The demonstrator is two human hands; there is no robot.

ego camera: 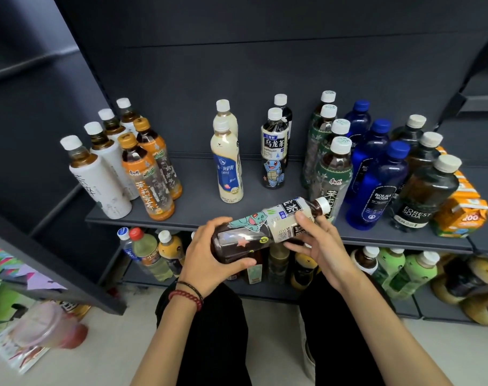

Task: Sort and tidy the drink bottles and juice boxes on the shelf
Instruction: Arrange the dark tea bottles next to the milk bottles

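dark shelf point(201, 201) | left hand point(206, 254), right hand point(319, 243) grasp sideways oolong tea bottle point(265, 228) | dark tea inside

Your count, upper shelf point(198, 203), left edge to right edge:
- four white-label tea bottles point(97, 176)
- two orange-label jasmine teas point(148, 182)
- two cream milk-tea bottles point(228, 168)
- two oolong tea bottles point(274, 151) upright; third oolong bottle point(259, 232) in your left hand point(206, 257) and right hand point(320, 243)
- four green-label jasmine teas point(334, 176)
- three blue soda bottles point(379, 188)
- three dark Forest Soda bottles point(424, 196)
- orange juice boxes point(463, 215), count unclear
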